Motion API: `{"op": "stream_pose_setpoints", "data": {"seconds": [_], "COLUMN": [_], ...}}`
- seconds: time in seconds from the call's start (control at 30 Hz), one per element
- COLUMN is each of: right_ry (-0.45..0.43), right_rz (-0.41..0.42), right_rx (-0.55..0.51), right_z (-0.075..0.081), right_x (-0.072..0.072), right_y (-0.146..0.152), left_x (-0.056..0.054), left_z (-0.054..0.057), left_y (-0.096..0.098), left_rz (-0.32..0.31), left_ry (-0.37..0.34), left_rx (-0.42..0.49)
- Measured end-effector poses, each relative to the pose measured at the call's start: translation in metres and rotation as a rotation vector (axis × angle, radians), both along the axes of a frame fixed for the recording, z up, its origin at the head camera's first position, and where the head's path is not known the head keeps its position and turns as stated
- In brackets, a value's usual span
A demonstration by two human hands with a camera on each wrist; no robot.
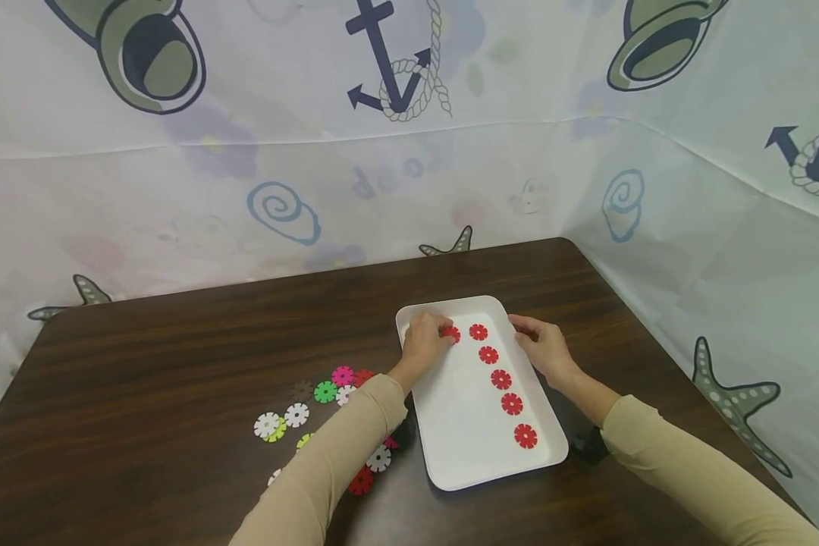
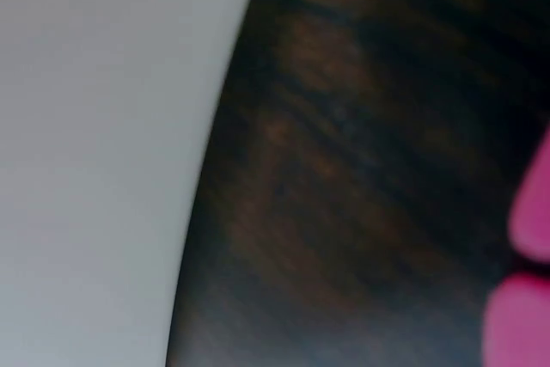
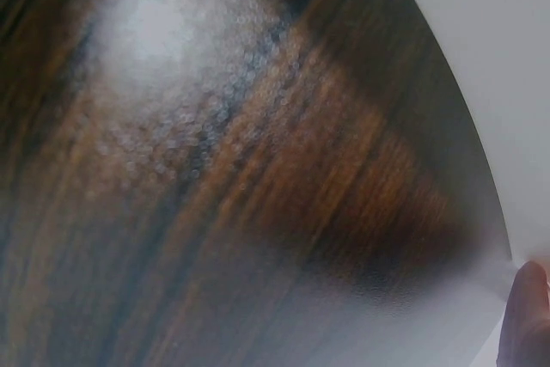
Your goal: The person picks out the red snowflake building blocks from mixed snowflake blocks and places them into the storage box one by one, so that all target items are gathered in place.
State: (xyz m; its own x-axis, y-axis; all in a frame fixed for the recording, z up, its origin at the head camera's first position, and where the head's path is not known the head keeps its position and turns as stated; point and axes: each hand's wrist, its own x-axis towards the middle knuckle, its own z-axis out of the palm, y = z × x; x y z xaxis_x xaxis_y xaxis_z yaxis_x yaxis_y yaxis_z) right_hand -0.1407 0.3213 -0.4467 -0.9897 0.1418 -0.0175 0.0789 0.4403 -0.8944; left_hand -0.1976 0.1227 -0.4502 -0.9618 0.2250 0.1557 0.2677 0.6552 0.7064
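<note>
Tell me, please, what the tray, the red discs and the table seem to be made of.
White tray: probably smooth plastic, judging by its even colour and rounded, moulded-looking corners.
Red discs: likely plastic, finish unclear; opaque colour, regular notches.
Table: perhaps glossy laminate or varnished wood; dark grain shows and light reflects off it.

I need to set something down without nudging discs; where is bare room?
The table is bare left of the loose discs and between them and the cloth; inside the tray, so is the near area left of the red column. It's crowded around the left sleeve, with loose discs on both sides.
</note>
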Motion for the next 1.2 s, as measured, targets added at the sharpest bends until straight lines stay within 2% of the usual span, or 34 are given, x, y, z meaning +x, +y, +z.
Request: {"op": "stream_pose_setpoints", "data": {"seconds": [0.27,0.43,0.7,0.9,1.03,1.2], "right_ry": [-0.003,-0.004,-0.011,-0.015,-0.006,-0.004], "right_rz": [0.001,0.002,-0.003,0.004,0.005,0.008], "right_rx": [-0.010,-0.011,-0.014,-0.021,-0.022,-0.022], "right_z": [0.001,0.001,-0.002,-0.003,-0.002,0.000], "right_x": [-0.001,-0.001,0.001,0.001,0.000,0.001], "right_y": [0.000,0.000,-0.001,0.000,0.001,0.001], "left_x": [0.000,0.000,0.001,0.000,0.001,0.005], "left_z": [0.001,0.004,-0.001,0.000,0.006,0.015], "left_y": [0.000,-0.001,-0.002,-0.001,-0.001,-0.005], "left_rz": [0.013,0.007,0.008,0.011,-0.008,-0.051], "left_ry": [-0.012,0.004,0.007,-0.007,-0.015,-0.028], "left_rx": [-0.031,-0.056,-0.050,0.054,0.132,0.180]}}
